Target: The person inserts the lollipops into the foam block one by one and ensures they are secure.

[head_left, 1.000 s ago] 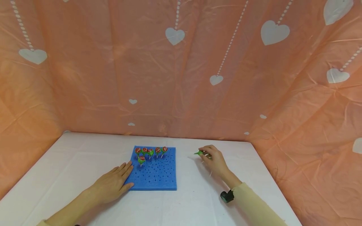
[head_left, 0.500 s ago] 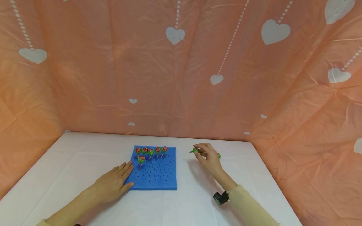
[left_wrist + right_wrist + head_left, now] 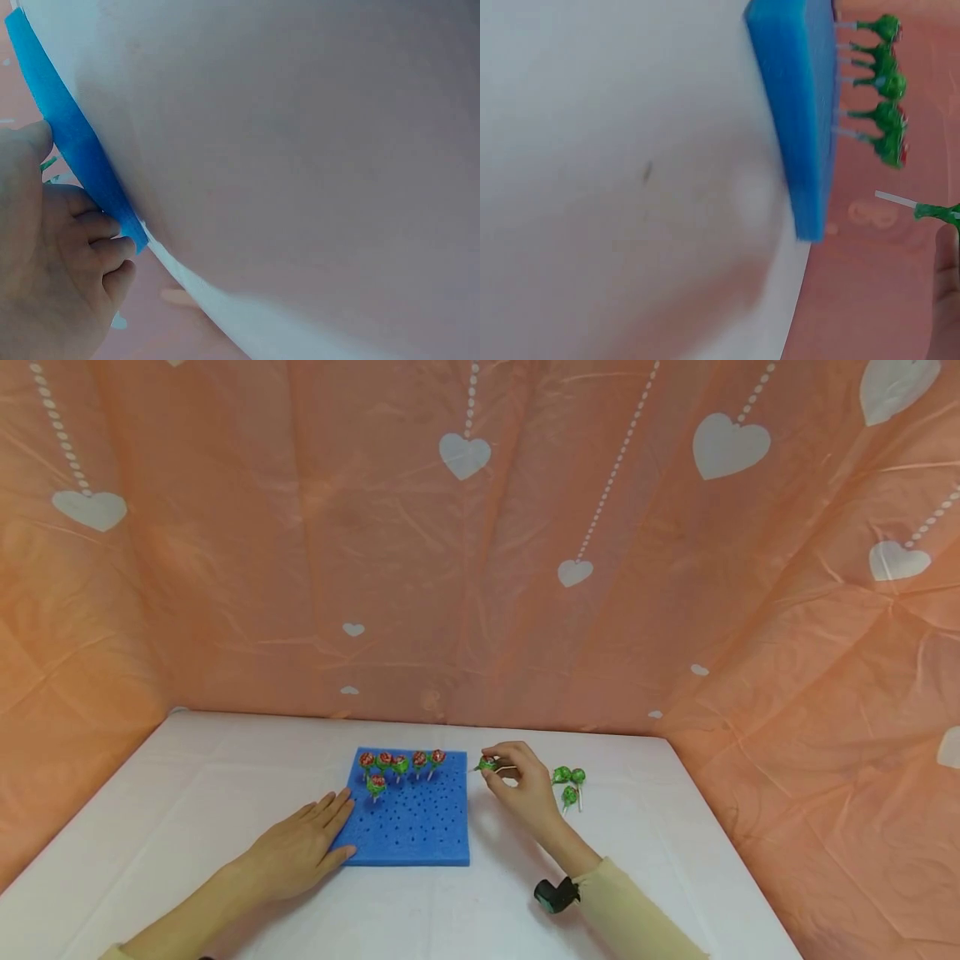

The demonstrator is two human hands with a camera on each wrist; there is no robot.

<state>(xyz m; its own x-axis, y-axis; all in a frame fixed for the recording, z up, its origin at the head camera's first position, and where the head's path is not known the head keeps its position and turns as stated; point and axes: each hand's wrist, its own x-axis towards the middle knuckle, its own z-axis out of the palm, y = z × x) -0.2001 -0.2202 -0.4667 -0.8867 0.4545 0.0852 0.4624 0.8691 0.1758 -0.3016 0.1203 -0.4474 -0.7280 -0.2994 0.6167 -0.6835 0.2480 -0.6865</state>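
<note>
A blue foam board dotted with small holes lies on the white table. Several red-and-green wrapped lollipops stand upright in it, most along its back edge. My left hand rests with straight fingers on the board's left edge; the left wrist view shows its fingers against the blue side. Just off the board's right edge, my right hand pinches a green-wrapped lollipop by its head. In the right wrist view that lollipop's white stick points toward the board.
To the right of my right hand, 3 loose lollipops lie on the white table. Behind the table hangs an orange curtain printed with white hearts, and it also closes off both sides.
My right hand has moved left with the lollipop, from the right part of the table to beside the board. The loose lollipops behind it have come into view. My left hand has stayed put.
</note>
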